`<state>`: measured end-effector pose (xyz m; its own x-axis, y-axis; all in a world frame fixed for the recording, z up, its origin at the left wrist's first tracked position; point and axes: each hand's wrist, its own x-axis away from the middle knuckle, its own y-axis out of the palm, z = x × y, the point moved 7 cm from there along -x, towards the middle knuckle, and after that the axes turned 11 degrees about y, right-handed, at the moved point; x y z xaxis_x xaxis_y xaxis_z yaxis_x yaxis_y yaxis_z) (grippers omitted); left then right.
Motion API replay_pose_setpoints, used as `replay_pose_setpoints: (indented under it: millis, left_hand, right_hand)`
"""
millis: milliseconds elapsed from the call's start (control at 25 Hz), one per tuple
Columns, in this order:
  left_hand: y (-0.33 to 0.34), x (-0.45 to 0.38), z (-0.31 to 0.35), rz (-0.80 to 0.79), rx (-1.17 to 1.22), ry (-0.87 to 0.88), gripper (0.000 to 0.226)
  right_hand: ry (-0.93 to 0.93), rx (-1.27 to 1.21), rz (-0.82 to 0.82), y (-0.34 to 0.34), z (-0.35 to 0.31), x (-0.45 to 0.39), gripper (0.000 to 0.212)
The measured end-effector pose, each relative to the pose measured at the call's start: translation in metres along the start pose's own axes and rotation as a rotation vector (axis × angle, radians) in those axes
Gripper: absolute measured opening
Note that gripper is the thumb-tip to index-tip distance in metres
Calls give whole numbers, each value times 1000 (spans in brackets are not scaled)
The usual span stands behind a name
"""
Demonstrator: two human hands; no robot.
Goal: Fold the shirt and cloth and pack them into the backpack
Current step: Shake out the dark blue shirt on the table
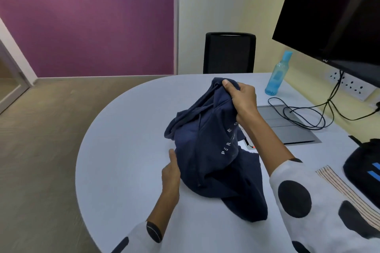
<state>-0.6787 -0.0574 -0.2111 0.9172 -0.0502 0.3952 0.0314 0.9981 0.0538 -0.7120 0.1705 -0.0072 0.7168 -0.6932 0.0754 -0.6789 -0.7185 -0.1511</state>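
A dark navy hooded shirt (207, 150) with white lettering is bunched up over the middle of the pale table (115, 150). My right hand (242, 102) grips its upper part near the hood and holds it raised. My left hand (171, 172) holds the shirt's left side low down, thumb up along the fabric, fingers hidden behind the cloth. The lower part of the shirt lies on the table. A black backpack (364, 170) with blue stripes sits at the right edge, partly out of frame. No separate cloth shows.
A blue water bottle (276, 74) stands at the back right. A grey cable hatch (287, 125) with looping black cables (304, 113) lies beside it. A dark monitor (337, 16) hangs above; wall sockets (351, 86) sit below it. A black chair (229, 52) stands behind the table.
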Motion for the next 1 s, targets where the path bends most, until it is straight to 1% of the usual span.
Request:
replay_pose_setpoints:
  millis: [80, 120, 200, 240, 280, 320, 400, 480, 520, 600, 640, 680, 720, 760, 800, 880, 920, 960, 1000]
  left_hand:
    - [12, -2, 16, -184, -53, 174, 47]
    - [15, -4, 21, -231, -70, 246, 45]
    - [17, -12, 35, -257, -41, 325, 36]
    - [18, -17, 44, -257, -17, 356, 32]
    - [16, -21, 52, -247, -11, 385, 32]
    - [13, -27, 58, -237, -29, 406, 35]
    - [5, -36, 67, -210, -26, 418, 39]
    - [-3, -43, 75, -178, 43, 379, 40]
    - [-6, -44, 80, -169, 79, 348, 42]
    - [-9, -42, 95, -180, 130, 300, 43]
    - [-9, -40, 104, -202, 144, 293, 42]
    - [-9, -38, 113, -226, 144, 296, 40]
    - [-9, -36, 121, -243, 132, 304, 38]
    - [-10, -35, 128, -253, 118, 313, 38]
    - [-13, -34, 136, -253, 114, 324, 37]
    - [-18, -31, 151, -258, 138, 336, 31]
    - [-19, -29, 158, -272, 143, 338, 29]
    - [-18, -28, 165, -294, 129, 340, 29]
    - [-16, -28, 171, -312, 100, 347, 30]
  right_hand:
    - [20, -17, -17, 3, 6, -8, 23]
    - [20, 11, -26, 4, 11, -12, 22]
    - [-4, 90, -44, 4, 19, -15, 21]
    - [-9, 102, -67, 3, 25, -15, 16]
    - [-6, 94, -108, 2, 30, -14, 7]
    - [-8, 91, -153, 2, 39, -14, 5]
    - [-75, 199, -167, 3, 56, -7, 24]
    - [-148, 326, -139, 8, 76, 4, 26]
    - [-157, 390, -150, 13, 90, 10, 27]
    - [-114, 564, -231, 26, 122, 20, 34]
    - [-85, 662, -279, 32, 136, 24, 42]
    - [-64, 729, -303, 36, 146, 25, 43]
    - [-71, 743, -290, 37, 150, 25, 33]
    - [-84, 726, -258, 36, 146, 25, 16]
    - [-109, 692, -207, 33, 141, 23, 8]
    - [-137, 602, -81, 24, 130, 14, 10]
    - [-129, 561, -59, 20, 125, 10, 21]
    - [-109, 518, -96, 21, 123, 5, 32]
    - [-60, 493, -164, 24, 122, 3, 34]
